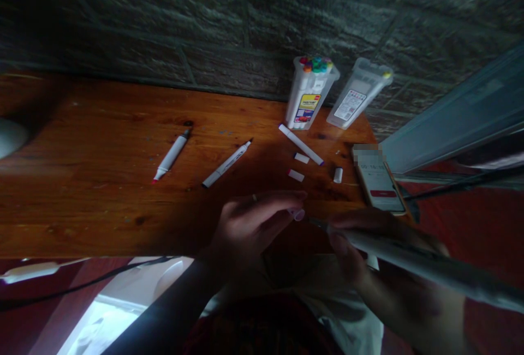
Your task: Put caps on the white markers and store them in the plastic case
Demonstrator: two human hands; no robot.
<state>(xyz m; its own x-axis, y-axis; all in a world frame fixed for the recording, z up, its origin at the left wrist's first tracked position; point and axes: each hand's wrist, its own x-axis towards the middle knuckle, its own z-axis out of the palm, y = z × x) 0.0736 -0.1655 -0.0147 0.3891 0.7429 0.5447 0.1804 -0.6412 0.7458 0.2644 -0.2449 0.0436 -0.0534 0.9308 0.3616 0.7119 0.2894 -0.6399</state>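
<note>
My left hand [249,221] pinches a small marker cap [298,214] with its round end facing right, over the front part of the wooden table. My right hand [380,257] is closed around a light-coloured pen [409,257], blurred, whose dark thin tip points left at the cap. A narrow gap shows between tip and cap. Beyond my hands lie an uncapped marker with a red tip [170,157], another uncapped marker with a dark tip [227,164] and a capped purple-ended marker [301,144]. Loose caps [302,157] lie near it.
A clear case full of colourful markers [311,93] stands against the stone wall [213,22]. Beside it is a second clear case [360,93] with a yellow-ended marker. A phone [379,180] lies at the table's right edge. A dark cable [94,281] hangs at the lower left.
</note>
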